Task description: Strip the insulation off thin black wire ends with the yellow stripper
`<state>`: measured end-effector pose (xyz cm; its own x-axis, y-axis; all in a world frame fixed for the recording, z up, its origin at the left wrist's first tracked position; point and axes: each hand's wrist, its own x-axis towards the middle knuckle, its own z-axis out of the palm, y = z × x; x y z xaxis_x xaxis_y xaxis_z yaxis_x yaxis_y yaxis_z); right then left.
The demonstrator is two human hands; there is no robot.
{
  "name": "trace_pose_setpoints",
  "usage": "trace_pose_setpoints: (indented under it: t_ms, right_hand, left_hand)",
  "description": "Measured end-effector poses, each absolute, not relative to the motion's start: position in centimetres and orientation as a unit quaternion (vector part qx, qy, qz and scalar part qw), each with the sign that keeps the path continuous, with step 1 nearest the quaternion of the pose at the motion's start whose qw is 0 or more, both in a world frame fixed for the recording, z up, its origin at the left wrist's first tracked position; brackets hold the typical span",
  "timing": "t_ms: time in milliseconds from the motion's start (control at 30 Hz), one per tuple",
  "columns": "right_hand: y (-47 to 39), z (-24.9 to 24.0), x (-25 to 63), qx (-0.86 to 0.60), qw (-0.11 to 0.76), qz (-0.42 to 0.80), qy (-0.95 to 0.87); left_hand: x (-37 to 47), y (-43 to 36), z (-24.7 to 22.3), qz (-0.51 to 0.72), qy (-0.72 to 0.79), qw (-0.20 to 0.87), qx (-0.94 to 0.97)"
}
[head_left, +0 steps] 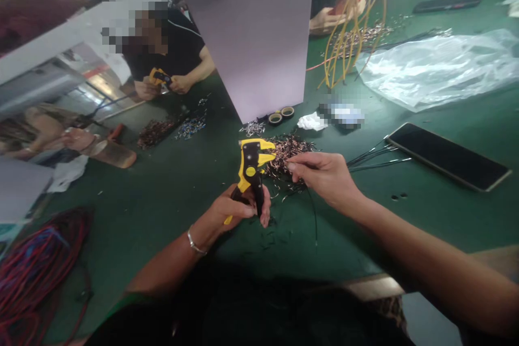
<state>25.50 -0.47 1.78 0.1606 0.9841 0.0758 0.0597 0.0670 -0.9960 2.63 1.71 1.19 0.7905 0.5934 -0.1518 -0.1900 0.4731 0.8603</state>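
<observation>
My left hand is wrapped round the handles of a yellow and black wire stripper, whose jaws point up and to the right. Close to those jaws, my right hand pinches a thin black wire between thumb and fingers; the wire's tail hangs down toward the table. Behind both hands lies a heap of short copper-coloured wire pieces mixed with black bits. Whether the wire's end touches the jaws I cannot tell. Several longer black wires lie on the table to the right of my right hand.
A phone lies at right, near a clear plastic bag. Two tape rolls and small metal terminals sit before a pale divider. Red cable coils lie at left. Other people work across the table.
</observation>
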Motion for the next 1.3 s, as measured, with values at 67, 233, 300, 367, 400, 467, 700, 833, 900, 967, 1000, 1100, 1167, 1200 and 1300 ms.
trace_pose_setpoints:
  t_ms: [67,233,300,367,400,467,700,833,900,967,1000,1100,1167,1200,1300]
  right_hand:
    - [-0.29,1.7,25.64,-0.536,0.543,0.424,-0.487]
    - [-0.11,1.62,25.72,-0.539,0.531,0.426,-0.496]
    - [-0.09,1.6,25.69,-0.538,0.532,0.429,-0.494]
    - [-0.08,1.6,25.69,-0.536,0.534,0.434,-0.489]
    - [-0.08,1.61,25.7,-0.535,0.534,0.437,-0.487]
    - [-0.09,1.65,25.73,-0.533,0.534,0.442,-0.486]
    - [-0.08,1.59,25.85,-0.529,0.538,0.448,-0.479]
    - [-0.05,1.49,25.86,-0.525,0.535,0.449,-0.486]
    - [-0.03,1.46,25.87,-0.526,0.533,0.447,-0.49]
    - [-0.03,1.44,25.88,-0.529,0.53,0.445,-0.492]
    - [-0.02,1.43,25.88,-0.53,0.528,0.446,-0.492]
    - [-0.01,1.43,25.85,-0.533,0.527,0.447,-0.488]
    - [0.0,1.46,25.83,-0.534,0.528,0.448,-0.485]
    - [0.0,1.47,25.83,-0.534,0.528,0.449,-0.484]
    - [0.0,1.51,25.82,-0.531,0.531,0.456,-0.478]
  left_hand:
    - [2.53,1.71,1.2,0.221,0.212,0.834,0.459]
    - [2.49,1.55,1.35,0.191,0.208,0.851,0.443]
    - [2.53,1.5,1.46,0.184,0.205,0.856,0.437]
    - [2.58,1.47,1.57,0.184,0.206,0.858,0.433]
    - [2.59,1.45,1.62,0.186,0.207,0.858,0.432]
    - [2.61,1.43,1.7,0.189,0.209,0.857,0.431]
    - [2.46,1.39,1.8,0.194,0.23,0.85,0.433]
    - [2.48,1.34,1.91,0.195,0.234,0.848,0.435]
    - [2.54,1.29,1.99,0.197,0.231,0.85,0.432]
    - [2.56,1.26,2.02,0.198,0.229,0.851,0.429]
    - [2.55,1.25,2.01,0.198,0.23,0.851,0.428]
    - [2.49,1.25,1.91,0.198,0.23,0.852,0.427]
    - [2.46,1.25,1.83,0.202,0.228,0.852,0.426]
    - [2.46,1.25,1.8,0.204,0.227,0.852,0.425]
    - [2.49,1.23,1.76,0.204,0.226,0.853,0.423]
